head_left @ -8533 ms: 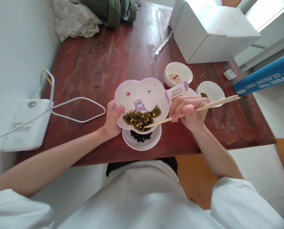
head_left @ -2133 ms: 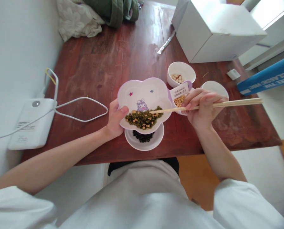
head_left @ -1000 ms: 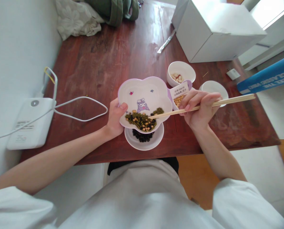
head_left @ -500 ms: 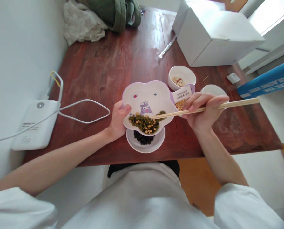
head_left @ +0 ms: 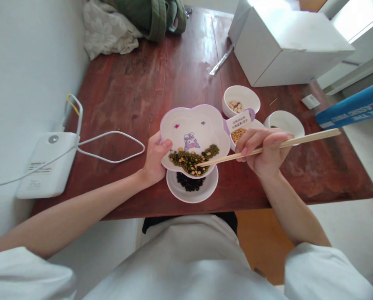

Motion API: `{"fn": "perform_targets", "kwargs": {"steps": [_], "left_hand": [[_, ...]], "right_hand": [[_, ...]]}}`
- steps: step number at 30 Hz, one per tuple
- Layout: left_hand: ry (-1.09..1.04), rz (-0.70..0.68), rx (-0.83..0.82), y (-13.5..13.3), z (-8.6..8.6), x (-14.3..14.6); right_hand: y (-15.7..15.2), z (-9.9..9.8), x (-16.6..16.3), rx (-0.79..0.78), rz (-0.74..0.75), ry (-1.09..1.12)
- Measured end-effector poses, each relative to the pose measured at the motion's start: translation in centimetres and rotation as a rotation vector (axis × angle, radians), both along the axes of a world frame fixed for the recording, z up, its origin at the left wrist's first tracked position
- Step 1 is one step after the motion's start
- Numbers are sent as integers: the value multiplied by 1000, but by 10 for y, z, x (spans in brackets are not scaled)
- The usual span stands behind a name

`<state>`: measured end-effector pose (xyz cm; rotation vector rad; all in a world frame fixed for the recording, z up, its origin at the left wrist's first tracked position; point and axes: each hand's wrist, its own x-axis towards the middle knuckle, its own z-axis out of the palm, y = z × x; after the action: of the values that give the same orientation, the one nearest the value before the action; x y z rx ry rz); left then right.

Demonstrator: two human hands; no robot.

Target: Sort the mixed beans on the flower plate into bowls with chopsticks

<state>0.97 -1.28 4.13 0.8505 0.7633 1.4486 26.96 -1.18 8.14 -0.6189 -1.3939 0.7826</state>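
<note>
My left hand [head_left: 156,160] grips the left rim of a white, purple-edged cartoon bowl [head_left: 189,121], tilted toward me. Mixed beans [head_left: 189,161], green, yellow and black, are gathered along its lower side. In my right hand [head_left: 264,151] is a pair of wooden chopsticks [head_left: 311,137], their tips among the beans. Partly under the bowl sits a white dish [head_left: 205,193] of black beans [head_left: 191,183]. Behind my right hand, a dish of yellow beans [head_left: 237,135] is partly hidden by the bowl's labelled handle [head_left: 239,121].
A white bowl [head_left: 241,89] with pale nuts stands behind the handle; another white bowl [head_left: 285,121] is to its right. A large white box [head_left: 299,46] stands at the back right. At left lie a power bank [head_left: 47,164] and its looped cable [head_left: 111,132]. Bags [head_left: 142,16] fill the back left.
The chopstick tips have moved down and slightly left within the beans. A few beans have shifted toward the bowl's right side. My left hand keeps its hold.
</note>
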Motion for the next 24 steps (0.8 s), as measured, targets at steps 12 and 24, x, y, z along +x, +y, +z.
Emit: {"fn": "perform_targets", "kwargs": {"steps": [12, 24], "left_hand": [[83, -6, 6, 3, -4, 0], [90, -35, -3, 2, -4, -2]], "right_hand": [[8, -8, -1, -27, 65, 48], [3, 1, 6, 91, 59, -71]]}}
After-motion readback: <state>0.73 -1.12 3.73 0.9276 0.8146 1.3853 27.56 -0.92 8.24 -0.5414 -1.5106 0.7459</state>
